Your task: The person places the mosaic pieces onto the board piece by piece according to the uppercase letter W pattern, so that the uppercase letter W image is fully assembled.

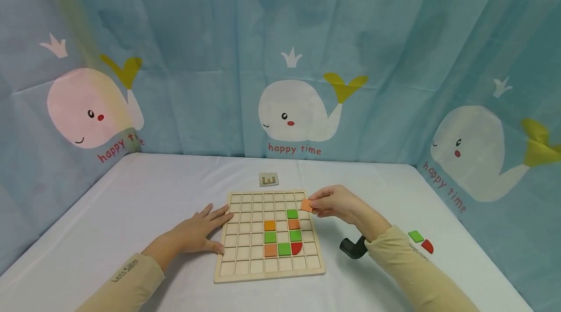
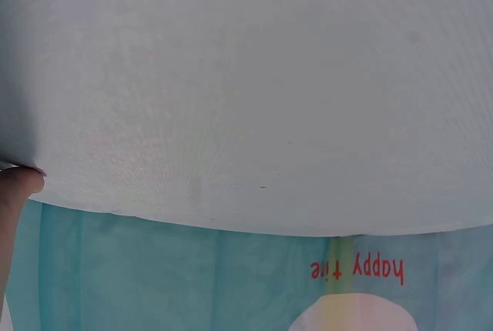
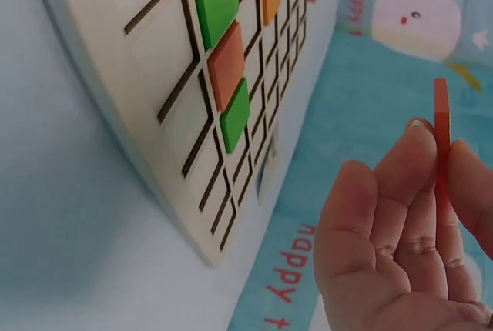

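Between thumb and fingertips, my right hand [image 1: 336,203] pinches an orange square tile [image 1: 306,205] above the right edge of a wooden grid board [image 1: 243,241]. The right wrist view shows this tile edge-on, upright in the pinch. My left hand [image 1: 195,232] lies with spread fingers at the board's left edge, fingertips and thumb touching it. Several green tiles [image 1: 284,249], orange tiles [image 1: 270,250] and a red quarter-round tile [image 1: 296,247] sit in the board's cells. Only a fingertip [image 2: 27,181] of the left hand appears in the left wrist view.
A small pattern card [image 1: 269,179] lies behind the board. Near the right forearm are a black curved object [image 1: 352,248], partly covered by the sleeve, a loose green tile [image 1: 416,236] and a red quarter-round piece [image 1: 427,246]. A whale-print curtain [image 1: 197,107] backs the white table [image 1: 175,180].
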The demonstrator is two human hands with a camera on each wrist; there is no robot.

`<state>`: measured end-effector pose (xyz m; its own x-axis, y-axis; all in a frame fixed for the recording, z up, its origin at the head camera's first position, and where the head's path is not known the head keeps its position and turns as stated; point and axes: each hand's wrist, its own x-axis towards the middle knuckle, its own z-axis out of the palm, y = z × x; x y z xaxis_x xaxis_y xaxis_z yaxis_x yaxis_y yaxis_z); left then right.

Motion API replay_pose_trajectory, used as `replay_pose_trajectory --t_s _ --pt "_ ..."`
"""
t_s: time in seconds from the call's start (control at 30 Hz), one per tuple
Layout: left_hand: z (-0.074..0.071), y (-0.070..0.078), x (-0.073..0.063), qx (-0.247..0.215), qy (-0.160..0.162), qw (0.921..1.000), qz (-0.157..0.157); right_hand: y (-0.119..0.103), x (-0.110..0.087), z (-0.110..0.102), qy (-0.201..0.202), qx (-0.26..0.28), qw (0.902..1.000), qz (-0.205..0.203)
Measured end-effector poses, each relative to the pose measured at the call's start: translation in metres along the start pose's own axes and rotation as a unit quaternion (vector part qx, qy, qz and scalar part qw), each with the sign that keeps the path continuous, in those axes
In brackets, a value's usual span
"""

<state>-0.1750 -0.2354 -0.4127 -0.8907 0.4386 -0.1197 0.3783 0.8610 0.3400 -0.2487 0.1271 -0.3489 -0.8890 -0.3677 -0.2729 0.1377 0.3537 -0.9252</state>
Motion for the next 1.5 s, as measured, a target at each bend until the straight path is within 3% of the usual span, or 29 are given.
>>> replay_pose_trajectory --t_s 0.33,0.67,0.97,1.2,1.5 --pt "0.000 -0.002 -0.001 0.006 0.008 0.9999 0.012 -0.005 0.015 0.031 -0.004 0.017 0.9998 -0.004" --pt "0.000 -0.003 0.001 0.002 0.003 1.0000 -0.002 -0.004 0.026 0.061 -0.021 -0.018 0.9996 0.001" --pt "-0.001 -0.002 0.000 -0.002 0.004 1.0000 0.005 -0.004 0.032 0.082 -0.041 -0.025 0.9989 0.004" --pt "-0.001 -0.001 -0.001 -0.005 0.001 1.0000 0.004 -0.007 0.037 0.097 -0.031 -0.041 0.9983 0.027" --pt "-0.001 0.000 -0.001 -0.008 0.004 1.0000 0.003 -0.008 0.044 0.115 -0.017 -0.079 0.9967 0.014"
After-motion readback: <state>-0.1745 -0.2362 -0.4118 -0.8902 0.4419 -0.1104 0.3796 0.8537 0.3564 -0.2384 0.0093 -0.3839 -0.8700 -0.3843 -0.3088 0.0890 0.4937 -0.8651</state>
